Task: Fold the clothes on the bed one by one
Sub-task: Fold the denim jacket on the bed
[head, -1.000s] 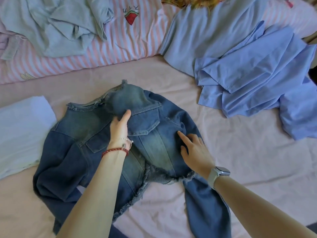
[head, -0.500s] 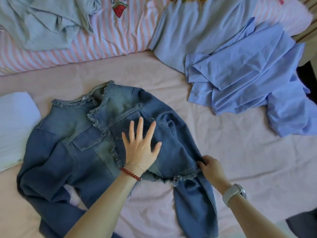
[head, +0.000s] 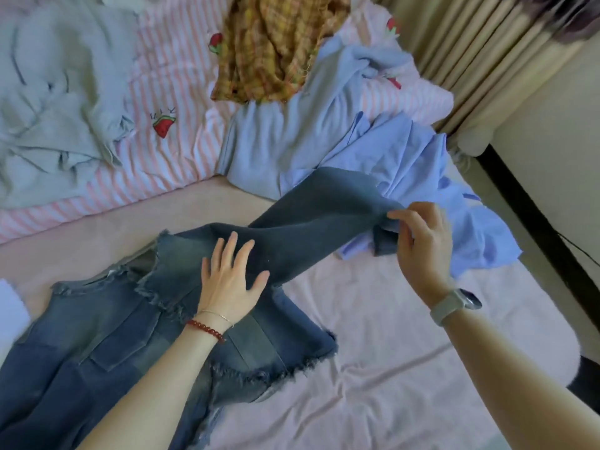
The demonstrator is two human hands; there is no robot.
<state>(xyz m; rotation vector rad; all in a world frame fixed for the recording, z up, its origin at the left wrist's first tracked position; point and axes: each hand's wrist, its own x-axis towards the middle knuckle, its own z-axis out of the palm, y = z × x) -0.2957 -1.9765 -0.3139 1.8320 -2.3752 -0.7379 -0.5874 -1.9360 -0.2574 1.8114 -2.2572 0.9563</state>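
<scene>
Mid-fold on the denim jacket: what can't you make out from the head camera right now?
- Denim jacket: its left sleeve and lower part run off the bottom-left edge of the head view.
- Sleeve cuff: partly wrapped by the right hand, so its end is hidden.
- Fabric beneath the left hand and forearm: covered.
- White item: cut by the left edge, unidentifiable.
- Light blue garments: partly behind the lifted sleeve.

No text, label, brand or number can be read anywhere.
</scene>
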